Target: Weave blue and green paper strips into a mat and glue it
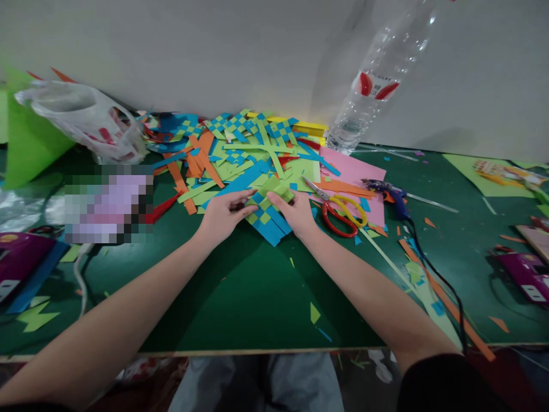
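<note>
The weave (265, 216) sits between the two hands over the desk (257, 309), in front of the strips (244, 151). The left fingers (247, 207) pinch its left edge; the right fingers (278, 200) grasp its upper right, thumb on top. Scissors (338, 212) lie just right.

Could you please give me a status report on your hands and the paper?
Left hand and right hand gripping woven blue-and-green paper. Scissors close by right hand, seemingly not blocking. Cut strips heaped beyond.
</note>
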A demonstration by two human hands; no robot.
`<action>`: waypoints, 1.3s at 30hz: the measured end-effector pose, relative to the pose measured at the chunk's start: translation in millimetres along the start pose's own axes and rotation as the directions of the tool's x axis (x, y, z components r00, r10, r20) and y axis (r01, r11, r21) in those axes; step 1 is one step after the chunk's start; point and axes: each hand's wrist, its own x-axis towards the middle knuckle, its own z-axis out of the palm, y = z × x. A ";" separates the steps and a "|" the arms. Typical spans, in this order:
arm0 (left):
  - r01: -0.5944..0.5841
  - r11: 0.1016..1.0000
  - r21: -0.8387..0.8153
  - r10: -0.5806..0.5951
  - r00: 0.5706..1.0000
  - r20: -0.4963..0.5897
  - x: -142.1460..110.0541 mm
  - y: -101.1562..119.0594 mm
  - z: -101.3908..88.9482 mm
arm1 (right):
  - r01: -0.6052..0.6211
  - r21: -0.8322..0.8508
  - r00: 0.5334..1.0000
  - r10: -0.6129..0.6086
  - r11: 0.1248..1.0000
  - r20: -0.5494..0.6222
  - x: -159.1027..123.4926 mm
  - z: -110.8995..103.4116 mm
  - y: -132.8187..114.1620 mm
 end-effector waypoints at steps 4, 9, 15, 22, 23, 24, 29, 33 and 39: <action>-0.022 0.999 0.030 0.021 0.999 0.024 -0.7 4.3 -0.4 | 0.004 -0.017 0.999 -0.005 1.000 -0.049 -1.2 0.0 -1.8; -0.043 0.999 -0.030 0.044 0.998 0.033 -0.6 6.7 -1.8 | 0.033 0.070 0.979 -0.018 0.997 -0.203 1.4 0.0 2.9; -0.055 0.998 0.025 0.052 0.995 0.090 -2.4 10.4 -4.0 | 0.040 0.088 0.974 -0.019 0.995 -0.225 2.6 -0.2 6.1; -0.042 0.999 0.035 0.039 0.996 0.084 -1.0 3.6 -3.4 | 0.030 0.040 0.987 -0.023 0.999 -0.156 0.7 -0.4 7.1; -0.041 0.999 0.031 0.038 0.996 0.080 -0.9 3.4 -3.4 | 0.030 0.037 0.988 -0.024 0.999 -0.150 0.9 -0.7 7.7; -0.041 0.999 0.023 0.039 0.996 0.079 -1.0 3.6 -3.4 | 0.029 0.036 0.989 -0.024 0.999 -0.148 1.2 -0.9 8.4; -0.065 0.998 -0.005 0.066 0.993 0.100 -2.3 7.4 -3.7 | 0.007 0.062 0.980 0.006 0.998 -0.198 2.1 -1.6 8.1; -0.070 0.998 -0.004 0.070 0.992 0.109 -3.0 8.6 -3.8 | -0.005 0.074 0.978 0.021 0.997 -0.210 1.5 -1.0 4.4; -0.068 0.998 -0.013 0.069 0.994 0.088 -3.0 8.6 -3.5 | -0.031 0.036 0.976 0.038 0.999 -0.215 1.9 -1.3 5.1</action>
